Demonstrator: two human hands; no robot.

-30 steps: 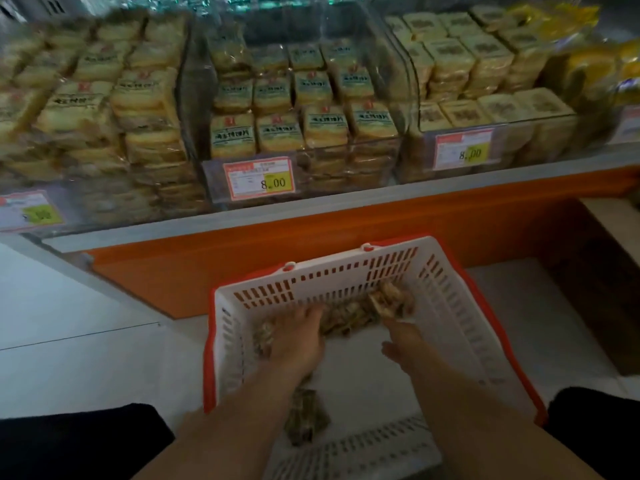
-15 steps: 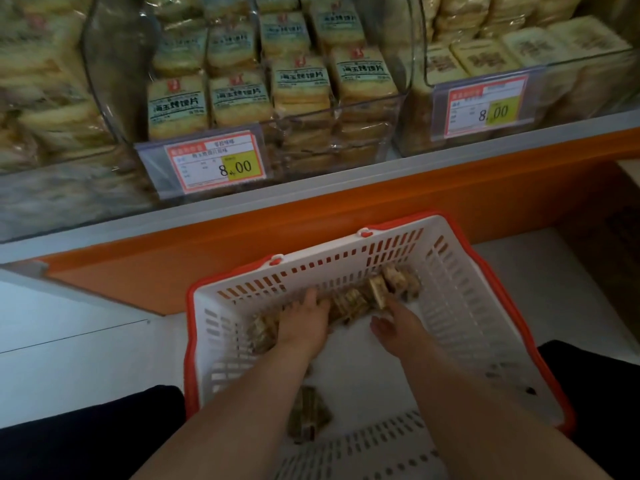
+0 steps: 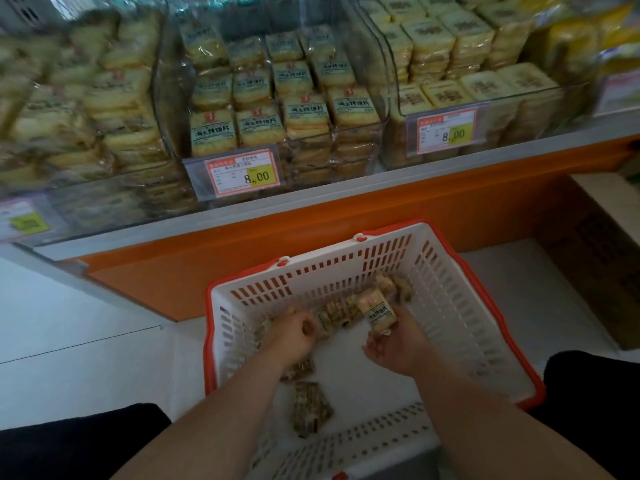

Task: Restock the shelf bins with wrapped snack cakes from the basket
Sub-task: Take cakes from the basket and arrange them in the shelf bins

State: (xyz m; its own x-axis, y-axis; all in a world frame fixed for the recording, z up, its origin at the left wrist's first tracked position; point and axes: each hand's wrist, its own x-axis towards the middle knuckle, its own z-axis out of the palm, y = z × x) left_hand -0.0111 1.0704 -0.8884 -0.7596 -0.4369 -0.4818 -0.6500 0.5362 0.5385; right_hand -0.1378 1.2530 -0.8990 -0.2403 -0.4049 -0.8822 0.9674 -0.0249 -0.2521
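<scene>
— Two hands in the basket [image 3: 450,306], as the head camera has it. What is each doing?

— Right hand [image 3: 394,344] lies palm-up just inside the basket's right wall, fingers curled under a wrapped cake [image 3: 377,311] that stands tilted on them. Left hand [image 3: 292,332] is at the basket's middle, knuckles up, fingers curled down into the loose cakes [image 3: 337,313]; whether it actually pinches one, I cannot tell.

— Where do the rest of the cakes lie?

— Most sit in a row along the basket's far wall, running from the left hand to the far right corner. One dark pack [image 3: 310,407] lies alone near the basket's near wall, between the forearms, and another peeks out beside the left wrist.

— And beyond the basket?

— Straight behind it, above an orange panel [image 3: 242,251], is the shelf with clear bins [image 3: 277,98] stacked with pale cakes. A price tag [image 3: 242,173] reading 8.00 hangs on the middle bin, another [image 3: 446,131] on the bin right of it. A carton [image 3: 595,244] stands to the basket's right, apart from it. The basket rests on pale floor [image 3: 86,317].
</scene>
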